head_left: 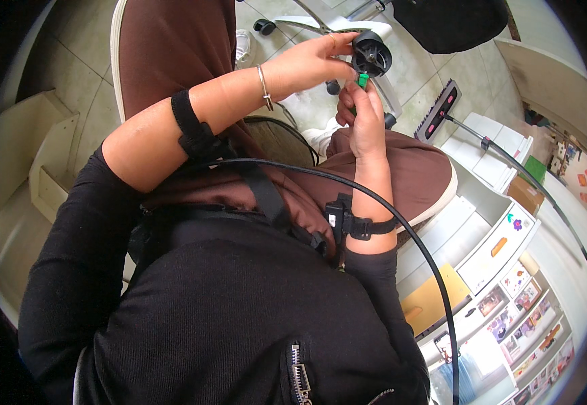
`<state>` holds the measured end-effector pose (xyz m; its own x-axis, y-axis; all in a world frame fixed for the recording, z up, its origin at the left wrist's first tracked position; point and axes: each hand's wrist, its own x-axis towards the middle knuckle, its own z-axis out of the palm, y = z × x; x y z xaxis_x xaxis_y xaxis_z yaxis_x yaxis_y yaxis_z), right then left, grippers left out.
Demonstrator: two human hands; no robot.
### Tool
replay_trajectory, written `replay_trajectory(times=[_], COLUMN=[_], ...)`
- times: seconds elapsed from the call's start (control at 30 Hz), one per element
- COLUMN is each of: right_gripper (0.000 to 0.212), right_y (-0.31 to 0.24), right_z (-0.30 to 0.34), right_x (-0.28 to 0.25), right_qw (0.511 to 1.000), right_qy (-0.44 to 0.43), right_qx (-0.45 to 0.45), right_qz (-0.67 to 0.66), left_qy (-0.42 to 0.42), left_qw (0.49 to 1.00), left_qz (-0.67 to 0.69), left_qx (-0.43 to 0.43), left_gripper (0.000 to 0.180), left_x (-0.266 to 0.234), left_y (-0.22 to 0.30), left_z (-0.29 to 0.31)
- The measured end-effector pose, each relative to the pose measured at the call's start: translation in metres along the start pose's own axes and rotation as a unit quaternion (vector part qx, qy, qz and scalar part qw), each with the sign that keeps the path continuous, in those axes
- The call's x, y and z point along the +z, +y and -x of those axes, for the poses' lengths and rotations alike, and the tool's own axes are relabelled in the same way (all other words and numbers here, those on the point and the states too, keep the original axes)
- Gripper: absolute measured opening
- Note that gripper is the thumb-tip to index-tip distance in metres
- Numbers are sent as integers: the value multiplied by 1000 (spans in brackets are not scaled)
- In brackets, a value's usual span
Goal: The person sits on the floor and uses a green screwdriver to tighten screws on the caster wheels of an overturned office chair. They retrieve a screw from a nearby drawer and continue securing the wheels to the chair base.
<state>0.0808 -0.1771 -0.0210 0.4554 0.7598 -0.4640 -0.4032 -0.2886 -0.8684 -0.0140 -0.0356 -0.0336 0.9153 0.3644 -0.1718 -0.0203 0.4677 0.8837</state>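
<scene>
Counting first: we see two hands, one black wheel-like part (378, 47), one green-handled piece (363, 80), one bracelet (264, 88) and two black arm straps (185, 118). Left hand (310, 66): narrow grip, thumb and finger at the near side of the black part. Right hand (362, 116): fingers curled around the green piece, its end close against the part's underside; whether they touch, we cannot tell. The part is round, dark, spoked within its rim, with a paler centre. We find it held up beyond the right knee (415, 165), before a white chair base (388, 96).
</scene>
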Motion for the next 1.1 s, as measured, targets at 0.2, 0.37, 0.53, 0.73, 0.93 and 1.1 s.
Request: replay_trajectory(times=[0.2, 0.37, 0.53, 0.73, 0.93, 1.1], right_gripper=[44, 52, 52, 50, 49, 49], right_y=[6, 11, 21, 24, 23, 20], right_z=[-2, -11, -20, -27, -31, -31], right_x=[-2, -4, 4, 12, 13, 14], right_qw=[1000, 998, 995, 989, 990, 991], right_qy=[12, 46, 63, 73, 85, 72], right_qx=[11, 48, 67, 108, 92, 90], right_qz=[20, -4, -30, -66, -64, -65], left_qy=[31, 14, 7, 19, 16, 16], left_qw=[997, 995, 993, 995, 995, 995], left_qz=[0, -44, -101, -87, -89, -93], left_qx=[-73, -84, -55, -52, -45, -34], left_gripper=[47, 48, 49, 49, 49, 49], left_x=[-8, -10, -15, -17, -19, -19], left_y=[6, 6, 5, 1, 1, 0], left_z=[0, -1, -3, -3, -4, -5])
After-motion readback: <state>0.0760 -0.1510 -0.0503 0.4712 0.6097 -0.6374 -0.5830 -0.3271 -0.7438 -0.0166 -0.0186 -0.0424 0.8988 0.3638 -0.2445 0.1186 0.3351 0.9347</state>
